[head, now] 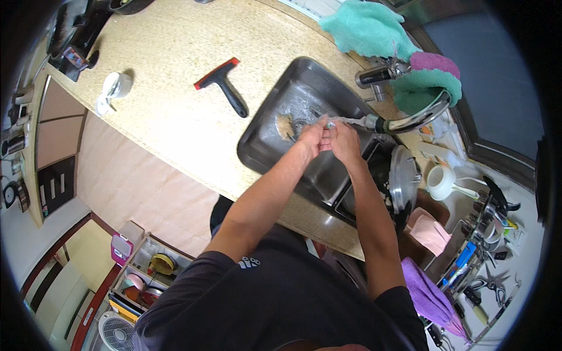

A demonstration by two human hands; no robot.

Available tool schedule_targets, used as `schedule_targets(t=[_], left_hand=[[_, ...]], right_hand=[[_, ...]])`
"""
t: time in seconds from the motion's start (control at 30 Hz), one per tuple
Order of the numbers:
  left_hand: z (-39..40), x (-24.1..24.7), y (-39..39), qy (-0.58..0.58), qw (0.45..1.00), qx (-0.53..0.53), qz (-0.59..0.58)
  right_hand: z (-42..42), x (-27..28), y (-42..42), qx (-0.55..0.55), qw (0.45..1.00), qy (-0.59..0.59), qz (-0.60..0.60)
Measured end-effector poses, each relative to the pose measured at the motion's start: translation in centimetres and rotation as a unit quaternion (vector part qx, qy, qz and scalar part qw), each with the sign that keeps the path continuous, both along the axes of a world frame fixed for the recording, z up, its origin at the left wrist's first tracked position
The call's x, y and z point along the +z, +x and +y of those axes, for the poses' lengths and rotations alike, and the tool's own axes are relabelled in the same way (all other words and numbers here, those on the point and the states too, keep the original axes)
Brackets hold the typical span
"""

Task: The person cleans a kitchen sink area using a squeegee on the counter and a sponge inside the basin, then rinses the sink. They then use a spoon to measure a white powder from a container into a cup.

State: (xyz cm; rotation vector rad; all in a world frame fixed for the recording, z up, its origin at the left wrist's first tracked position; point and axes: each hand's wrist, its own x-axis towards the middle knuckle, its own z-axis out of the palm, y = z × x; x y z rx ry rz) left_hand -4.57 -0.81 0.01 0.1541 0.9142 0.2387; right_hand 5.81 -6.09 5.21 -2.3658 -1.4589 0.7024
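My left hand and my right hand meet above the dark metal sink, under water running from the faucet. A small pale piece shows between the fingers; what it is and which hand grips it cannot be told. On the sink's bottom, left of my hands, lies a tan sponge-like thing. Metal utensils, perhaps cutlery, lie beside it, partly hidden by my left hand. A squeegee with a red blade and black handle rests on the speckled counter left of the sink.
A pot with a metal lid stands right of the sink. Green cloths hang behind the faucet. A white cup stands at the counter's left. Knives and scissors hang at the far right, near a purple towel.
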Motion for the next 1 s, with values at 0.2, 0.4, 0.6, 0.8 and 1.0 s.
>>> schedule_targets(t=[0.2, 0.4, 0.6, 0.8, 1.0], left_hand=[[3.1, -3.0, -1.9, -0.030, 0.999, -0.021, 0.016], [1.9, -3.3, -0.7, 0.019, 0.999, -0.035, 0.022], [1.3, -1.8, -1.4, 0.164, 0.981, -0.003, 0.102], [0.5, -1.5, -2.5, 0.353, 0.915, -0.023, 0.196], [0.7, -2.3, -5.0, 0.366, 0.909, -0.031, 0.197]], right_hand=[[1.0, 2.6, -2.5, 0.062, 0.996, 0.052, 0.039], [0.8, -0.4, -0.8, 0.013, 0.996, 0.087, 0.018], [3.0, -2.6, -0.7, -0.079, 0.959, 0.002, 0.272], [4.8, -3.8, -1.3, -0.118, 0.906, 0.004, 0.408], [6.8, -3.3, -1.5, -0.121, 0.879, -0.080, 0.455]])
